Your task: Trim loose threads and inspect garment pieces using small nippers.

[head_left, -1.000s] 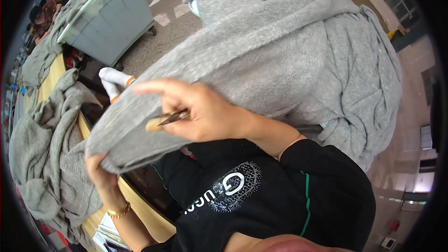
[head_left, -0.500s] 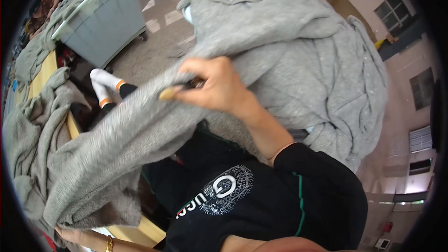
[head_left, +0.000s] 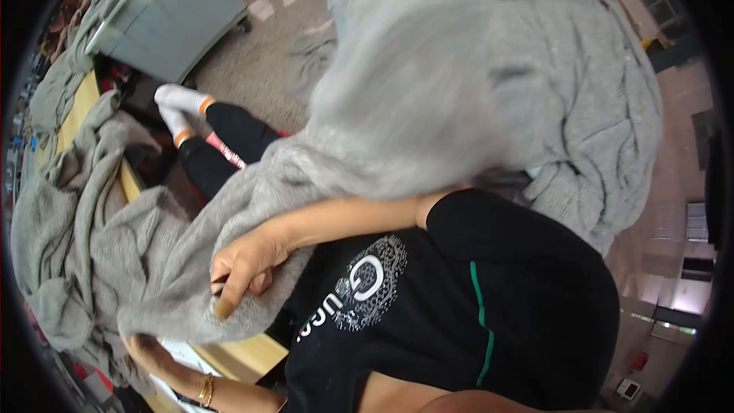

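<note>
A long grey fuzzy knit fabric [head_left: 252, 191] stretches from a large heap on the right across my lap to the lower left. My left hand [head_left: 153, 359], with gold bracelets at the wrist, grips its lower edge; the fabric partly hides the fingers. Close by, my right hand [head_left: 248, 268] lies on the fabric with its fingers closed. A small dark object shows between its fingers, mostly hidden, its kind unclear. The thumb has a tan cover on its tip. My right forearm crosses over the fabric in front of my black shirt.
A grey wheeled bin [head_left: 176, 19] stands at the far left, with cloth over its edge. More grey fabric [head_left: 69, 237] is draped along a pale wooden edge [head_left: 237, 359] at left. Beyond my lap are a person's legs in white socks [head_left: 180, 99]. The heap [head_left: 589, 92] fills the right side.
My right hand has swept down and left along the fabric, toward my left hand. The fabric's middle has dropped, and part near the heap is blurred by motion. My left hand has shifted slightly right and up.
</note>
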The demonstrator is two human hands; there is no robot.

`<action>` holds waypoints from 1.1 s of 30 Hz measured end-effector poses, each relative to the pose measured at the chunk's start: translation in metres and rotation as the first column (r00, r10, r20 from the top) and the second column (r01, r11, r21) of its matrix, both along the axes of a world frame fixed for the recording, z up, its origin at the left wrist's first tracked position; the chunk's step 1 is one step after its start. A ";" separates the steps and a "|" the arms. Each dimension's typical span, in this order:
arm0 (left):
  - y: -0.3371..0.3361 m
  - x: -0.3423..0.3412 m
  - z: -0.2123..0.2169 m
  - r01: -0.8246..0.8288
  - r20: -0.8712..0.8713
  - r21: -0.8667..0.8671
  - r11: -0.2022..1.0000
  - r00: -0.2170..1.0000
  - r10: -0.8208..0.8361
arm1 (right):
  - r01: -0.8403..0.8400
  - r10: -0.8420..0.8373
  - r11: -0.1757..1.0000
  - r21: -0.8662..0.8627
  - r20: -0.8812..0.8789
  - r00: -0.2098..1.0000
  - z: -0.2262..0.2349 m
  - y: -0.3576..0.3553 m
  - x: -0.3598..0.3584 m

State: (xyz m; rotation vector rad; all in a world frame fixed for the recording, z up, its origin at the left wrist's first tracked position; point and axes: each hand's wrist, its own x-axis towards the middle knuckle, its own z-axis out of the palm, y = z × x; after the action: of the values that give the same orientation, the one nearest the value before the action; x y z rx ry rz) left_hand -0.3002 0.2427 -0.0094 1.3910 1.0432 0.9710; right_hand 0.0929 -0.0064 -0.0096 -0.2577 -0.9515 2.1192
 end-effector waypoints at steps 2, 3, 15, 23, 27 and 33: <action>-0.037 0.050 0.024 0.070 -0.116 -0.029 0.997 0.991 -0.073 | -0.028 0.027 0.999 -0.022 -0.045 0.999 -0.004 -0.001 -0.004; -0.059 0.080 0.044 0.178 -0.190 -0.042 0.983 0.965 -0.183 | -0.053 0.051 0.998 -0.044 -0.045 0.998 -0.007 -0.002 -0.006; -0.116 0.265 0.013 0.696 -0.418 -0.116 0.708 0.613 -0.671 | 0.033 -0.033 0.998 -0.050 -0.003 0.999 -0.003 -0.022 -0.001; -0.102 0.332 -0.097 0.816 -0.732 -0.167 0.553 0.273 -0.624 | -0.012 0.014 1.000 0.029 -0.081 0.997 -0.010 -0.034 -0.005; -0.108 0.332 -0.064 0.777 -0.679 -0.168 0.607 0.355 -0.642 | 0.220 -0.227 0.973 0.069 0.131 0.965 -0.011 -0.037 0.043; -0.031 0.280 0.073 0.356 0.250 -0.045 0.933 0.908 -0.335 | 0.752 -0.794 0.606 -0.258 -0.236 0.560 0.062 0.002 0.160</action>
State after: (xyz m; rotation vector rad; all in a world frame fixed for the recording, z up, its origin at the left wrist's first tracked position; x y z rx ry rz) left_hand -0.0198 0.2120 0.0638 1.2922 0.6243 0.7931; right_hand 0.2525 -0.0044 0.0526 -0.3053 -0.3629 1.3115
